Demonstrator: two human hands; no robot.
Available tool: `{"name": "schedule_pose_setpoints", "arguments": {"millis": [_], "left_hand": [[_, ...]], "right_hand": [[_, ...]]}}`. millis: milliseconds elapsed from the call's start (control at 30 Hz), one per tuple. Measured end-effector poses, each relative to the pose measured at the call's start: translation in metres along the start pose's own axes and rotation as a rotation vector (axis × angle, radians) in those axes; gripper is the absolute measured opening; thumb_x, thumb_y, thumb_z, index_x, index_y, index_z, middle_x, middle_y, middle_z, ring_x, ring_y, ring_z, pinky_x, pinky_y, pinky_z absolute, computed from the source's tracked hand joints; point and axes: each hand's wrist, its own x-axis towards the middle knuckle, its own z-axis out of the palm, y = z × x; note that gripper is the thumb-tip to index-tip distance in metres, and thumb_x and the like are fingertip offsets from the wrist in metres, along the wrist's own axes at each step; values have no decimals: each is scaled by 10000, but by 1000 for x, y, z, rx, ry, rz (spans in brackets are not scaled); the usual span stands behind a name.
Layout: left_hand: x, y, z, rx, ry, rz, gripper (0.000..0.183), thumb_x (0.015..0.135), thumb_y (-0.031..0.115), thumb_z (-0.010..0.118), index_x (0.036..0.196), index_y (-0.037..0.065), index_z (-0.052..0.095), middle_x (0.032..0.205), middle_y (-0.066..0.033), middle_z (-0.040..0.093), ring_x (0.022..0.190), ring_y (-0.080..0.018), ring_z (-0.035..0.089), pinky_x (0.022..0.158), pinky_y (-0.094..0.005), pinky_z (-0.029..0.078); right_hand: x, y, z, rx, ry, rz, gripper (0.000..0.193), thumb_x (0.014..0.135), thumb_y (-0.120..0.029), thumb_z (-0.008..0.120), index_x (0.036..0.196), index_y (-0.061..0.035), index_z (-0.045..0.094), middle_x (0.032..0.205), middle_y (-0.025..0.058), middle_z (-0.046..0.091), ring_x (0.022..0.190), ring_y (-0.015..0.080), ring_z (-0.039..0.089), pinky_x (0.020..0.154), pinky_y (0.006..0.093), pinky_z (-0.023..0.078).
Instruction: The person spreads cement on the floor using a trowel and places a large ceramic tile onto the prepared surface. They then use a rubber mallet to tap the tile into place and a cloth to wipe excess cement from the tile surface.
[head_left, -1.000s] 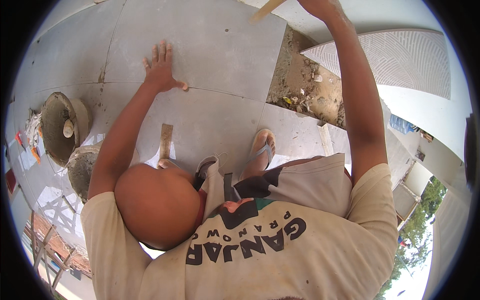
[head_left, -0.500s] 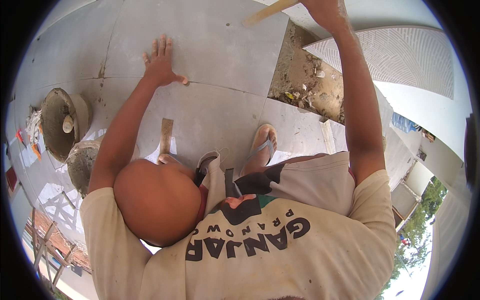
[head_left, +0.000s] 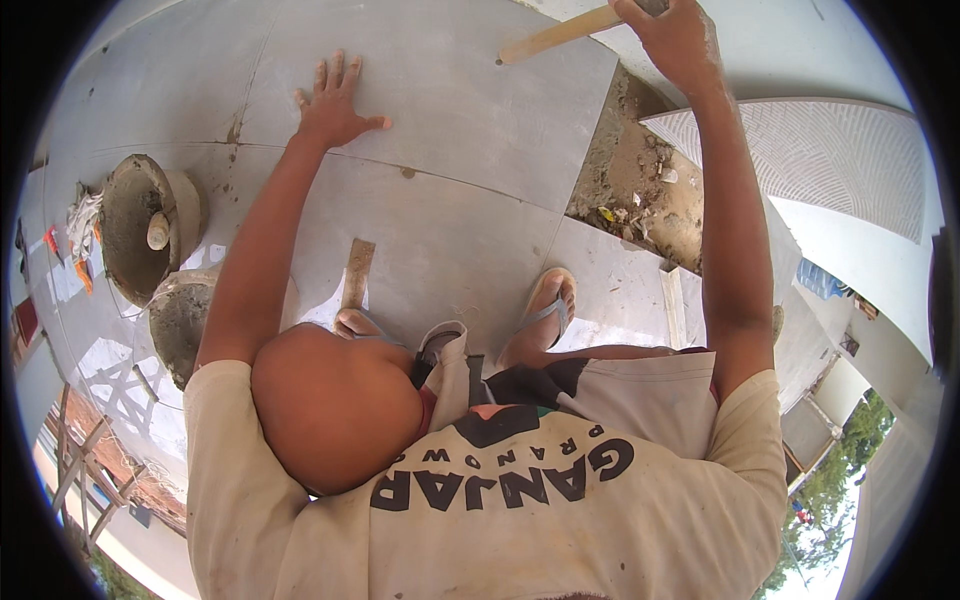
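My left hand [head_left: 335, 112] rests open on a large grey floor tile [head_left: 450, 105], fingers spread and thumb out, just beyond a joint between tiles. At the upper right my right hand [head_left: 682, 45] is closed around the head end of a wooden-handled hammer [head_left: 560, 34]. Most of that head is hidden in the fist and by the frame's edge. The handle points left, its free end close to a small dark spot on the tile; whether it touches cannot be made out. Right of the tile's edge is a bare patch of dirt and rubble [head_left: 655, 185].
Two mortar-caked buckets [head_left: 185, 225] stand at left, one containing a pale rounded object [head_left: 158, 232]. A flat strip [head_left: 357, 272] lies near my foot. A tile with combed mortar [head_left: 820, 150] leans at the right wall. Crumpled plastic [head_left: 85, 220] lies far left.
The view has shifted. My left hand has slid slightly forward and left, uncovering a brown spot on the joint. The hammer handle has moved left over the tile.
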Motion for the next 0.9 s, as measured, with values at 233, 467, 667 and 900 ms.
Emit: {"name": "schedule_pose_setpoints", "arguments": {"millis": [233, 467, 667, 900], "left_hand": [[15, -29, 71, -6, 331, 12, 1369, 652, 917, 633, 1656, 213, 24, 1723, -92, -56, 1584, -306, -66, 1250, -629, 7], [-5, -22, 25, -118, 119, 46, 1378, 673, 935, 587, 1653, 151, 17, 1718, -127, -47, 1582, -305, -88, 1259, -591, -26], [-15, -23, 28, -172, 207, 96, 1365, 691, 925, 578, 1649, 116, 39, 1715, -151, -24, 1584, -312, -58, 1260, -584, -20], [-13, -31, 43, -155, 275, 92, 1344, 717, 918, 551, 1640, 68, 69, 1709, -172, 19, 1584, -319, -28, 1265, -566, -12]], "right_hand": [[87, -41, -30, 518, -224, 707, 575, 910, -441, 685, 1332, -59, 601, 1170, 180, 690, 1095, 321, 665, 954, 436, 522], [140, -56, -12, 585, -175, 682, 639, 896, -516, 716, 1342, -76, 596, 1044, 158, 733, 935, 257, 720, 839, 402, 569], [177, -62, 23, 176, -82, -102, 373, 1026, -186, 545, 1371, -47, 566, 1368, 108, 584, 1270, 276, 543, 1061, 406, 458], [249, -153, -91, 1096, 0, 439, 319, 1014, -202, 570, 1310, -85, 553, 1333, 157, 606, 1173, 314, 626, 1004, 412, 500]]}}
